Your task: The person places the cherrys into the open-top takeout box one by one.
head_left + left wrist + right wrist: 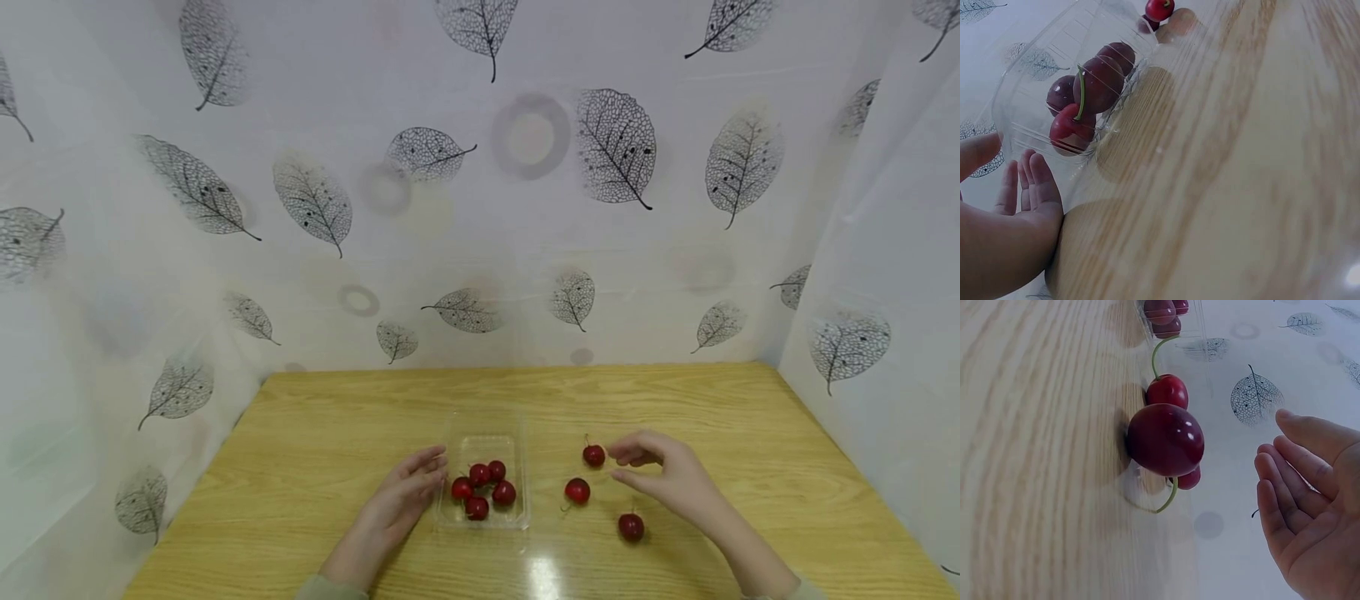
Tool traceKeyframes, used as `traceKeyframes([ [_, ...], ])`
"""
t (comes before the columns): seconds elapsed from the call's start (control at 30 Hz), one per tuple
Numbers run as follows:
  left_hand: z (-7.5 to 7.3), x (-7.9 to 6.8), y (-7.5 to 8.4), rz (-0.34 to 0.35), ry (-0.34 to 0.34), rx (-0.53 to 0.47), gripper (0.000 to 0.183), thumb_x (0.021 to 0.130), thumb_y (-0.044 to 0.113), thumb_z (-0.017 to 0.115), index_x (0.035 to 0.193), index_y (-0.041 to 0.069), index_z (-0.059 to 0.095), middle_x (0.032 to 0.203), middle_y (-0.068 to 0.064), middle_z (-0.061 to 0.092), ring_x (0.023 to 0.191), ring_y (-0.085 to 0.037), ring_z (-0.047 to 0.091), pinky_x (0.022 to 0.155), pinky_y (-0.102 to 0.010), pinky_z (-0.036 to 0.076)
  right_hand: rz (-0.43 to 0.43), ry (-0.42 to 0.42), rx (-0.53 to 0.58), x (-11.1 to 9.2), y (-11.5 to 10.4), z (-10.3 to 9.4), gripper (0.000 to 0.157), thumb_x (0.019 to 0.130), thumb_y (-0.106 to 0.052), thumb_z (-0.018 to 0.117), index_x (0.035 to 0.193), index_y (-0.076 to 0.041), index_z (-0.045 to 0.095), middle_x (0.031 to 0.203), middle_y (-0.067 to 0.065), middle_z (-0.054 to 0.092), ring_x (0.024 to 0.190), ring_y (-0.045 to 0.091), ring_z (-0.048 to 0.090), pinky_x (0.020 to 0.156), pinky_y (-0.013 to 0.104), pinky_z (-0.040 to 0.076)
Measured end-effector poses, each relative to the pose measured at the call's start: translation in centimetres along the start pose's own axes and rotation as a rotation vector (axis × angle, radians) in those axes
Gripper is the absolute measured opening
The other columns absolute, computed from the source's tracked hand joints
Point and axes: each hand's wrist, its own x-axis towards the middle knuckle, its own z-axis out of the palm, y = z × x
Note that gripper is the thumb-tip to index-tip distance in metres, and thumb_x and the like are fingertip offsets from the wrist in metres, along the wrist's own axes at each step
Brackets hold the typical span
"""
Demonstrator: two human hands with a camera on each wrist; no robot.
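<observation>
A clear plastic box (pixel 480 523) with several dark red cherries (pixel 477 508) inside stands near the middle of the table. My left hand (pixel 401 500) is at the box's left side, fingertips right at its wall, fingers relaxed. To the right of the box lie three loose cherries: a far one (pixel 593 455), a middle one (pixel 577 491) and a near one (pixel 631 527). Beside the far cherry my right hand (pixel 667 475) holds nothing, its thumb and fingers spread apart. In the right wrist view the near cherry (pixel 1165 439) looms large, its green stem showing.
The wooden table (pixel 337 417) has a light grain and carries the box and cherries. A pale sheet (pixel 480 233) printed with skeleton leaves hangs behind the table and on both sides of it.
</observation>
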Motion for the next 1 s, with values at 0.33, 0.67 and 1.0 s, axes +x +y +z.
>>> traceKeyframes([
  [0.33,0.0,-0.1,0.0,-0.004,0.008,0.012,0.057,0.106,0.004,0.056,0.158,-0.005,0.035,0.135,-0.001,0.051,0.122,-0.009,0.057,0.104,-0.019,0.049,-0.069,-0.006,0.008,-1.2,1.0,-0.2,0.024,0.089,-0.006,0.084,0.112,-0.004,0.077,0.106,0.010,0.079,0.092,-0.002,0.069,0.080,0.025,0.061],
  [0.67,0.0,-0.1,-0.1,0.000,0.008,0.011,0.058,0.106,0.004,0.056,0.159,-0.006,0.034,0.140,-0.003,0.051,0.124,-0.009,0.056,0.105,-0.019,0.049,-0.057,-0.039,0.014,-2.6,1.3,-0.2,0.026,0.089,-0.008,0.085,0.112,-0.005,0.076,0.105,0.007,0.078,0.092,-0.003,0.068,0.080,0.023,0.061],
  [1.0,-0.1,0.0,-0.1,0.002,0.005,0.010,0.055,0.105,0.004,0.056,0.157,-0.004,0.038,0.136,-0.001,0.051,0.123,-0.009,0.056,0.104,-0.020,0.049,-0.099,-0.082,0.018,-3.8,2.3,-0.1,0.029,0.086,-0.010,0.087,0.113,-0.005,0.076,0.106,0.008,0.077,0.094,-0.003,0.068,0.080,0.021,0.060],
])
